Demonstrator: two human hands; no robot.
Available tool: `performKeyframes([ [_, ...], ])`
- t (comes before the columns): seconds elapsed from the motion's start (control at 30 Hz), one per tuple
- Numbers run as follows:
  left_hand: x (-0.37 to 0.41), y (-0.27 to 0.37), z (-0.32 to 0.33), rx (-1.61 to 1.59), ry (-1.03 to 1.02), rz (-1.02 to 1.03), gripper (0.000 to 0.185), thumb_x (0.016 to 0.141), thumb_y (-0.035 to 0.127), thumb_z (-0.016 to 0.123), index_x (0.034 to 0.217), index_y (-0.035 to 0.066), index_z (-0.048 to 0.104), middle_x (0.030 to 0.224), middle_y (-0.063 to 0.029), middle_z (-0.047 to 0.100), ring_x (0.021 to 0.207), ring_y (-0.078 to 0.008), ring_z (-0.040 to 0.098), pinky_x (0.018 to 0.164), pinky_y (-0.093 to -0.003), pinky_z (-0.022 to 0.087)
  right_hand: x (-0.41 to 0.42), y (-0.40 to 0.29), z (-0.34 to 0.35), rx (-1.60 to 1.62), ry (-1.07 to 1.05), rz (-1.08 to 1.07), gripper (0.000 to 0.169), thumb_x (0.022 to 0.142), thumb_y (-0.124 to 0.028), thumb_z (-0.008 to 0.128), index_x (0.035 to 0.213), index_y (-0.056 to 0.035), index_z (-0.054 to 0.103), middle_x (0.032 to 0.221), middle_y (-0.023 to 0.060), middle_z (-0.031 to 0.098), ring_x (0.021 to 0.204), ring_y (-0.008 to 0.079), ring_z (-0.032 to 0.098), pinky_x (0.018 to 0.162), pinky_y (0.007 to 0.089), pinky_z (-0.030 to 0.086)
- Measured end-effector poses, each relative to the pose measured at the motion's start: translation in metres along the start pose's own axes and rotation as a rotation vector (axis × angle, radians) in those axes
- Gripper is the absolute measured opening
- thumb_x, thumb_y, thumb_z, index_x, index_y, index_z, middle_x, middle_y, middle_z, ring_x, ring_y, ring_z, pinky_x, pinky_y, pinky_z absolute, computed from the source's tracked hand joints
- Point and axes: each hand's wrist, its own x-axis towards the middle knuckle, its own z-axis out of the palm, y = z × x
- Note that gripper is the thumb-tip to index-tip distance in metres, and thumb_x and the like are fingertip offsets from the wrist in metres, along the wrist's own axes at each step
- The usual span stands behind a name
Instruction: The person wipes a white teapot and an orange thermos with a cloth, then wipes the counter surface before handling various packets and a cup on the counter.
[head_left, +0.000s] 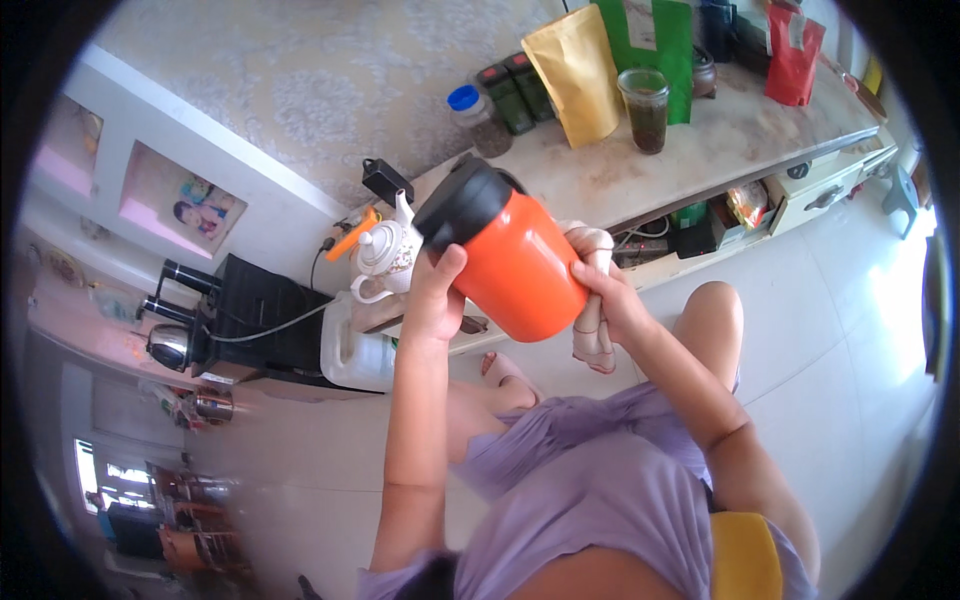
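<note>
An orange insulated jug (525, 266) with a black lid (469, 202) is held tilted in front of me, its lid towards the upper left. My left hand (436, 300) grips it near the lid, with the thumb on the front and the fingers hidden behind. At the lower right side, my right hand (611, 296) grips the jug and a pale cloth (592, 330). The cloth bunches between that hand and the jug and hangs down below. Just left of the lid, a white teapot (388, 251) stands on the cabinet top.
On the marble-topped cabinet (720, 142) stand a jar with a blue cap (480, 124), a gold pouch (577, 82), a green pouch (667, 67), a lidded glass (645, 112) and a red pouch (793, 60). A drawer (814, 196) sticks out below. A plastic canister (356, 337) stands left.
</note>
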Motion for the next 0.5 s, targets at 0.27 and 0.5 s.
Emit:
performKeyframes([
  [0.27, -0.01, -0.009, 0.01, 0.052, -0.039, 0.198, 0.075, 0.064, 0.022, 0.084, 0.126, 0.001, 0.048, 0.115, -0.0091, 0.058, 0.103, -0.0205, 0.059, 0.09, -0.035, 0.048, 0.009, -0.052, 0.028, -0.683, -0.144, -0.223, 0.042, 0.1, -0.032, 0.042, 0.123, 0.0026, 0.048, 0.102, 0.0175, 0.062, 0.088, 0.0203, 0.057, 0.084, 0.0345, 0.043],
  [0.5, -0.01, 0.004, 0.027, 0.546, -0.081, 0.449, 0.077, 0.061, 0.027, 0.083, 0.124, -0.001, 0.049, 0.115, -0.011, 0.06, 0.102, -0.0218, 0.06, 0.09, -0.034, 0.047, 0.024, -0.062, 0.048, -0.899, -0.062, -0.592, 0.036, 0.1, -0.027, 0.043, 0.088, 0.0048, 0.054, 0.077, 0.023, 0.059, 0.07, 0.0406, 0.056, 0.064, 0.0412, 0.045],
])
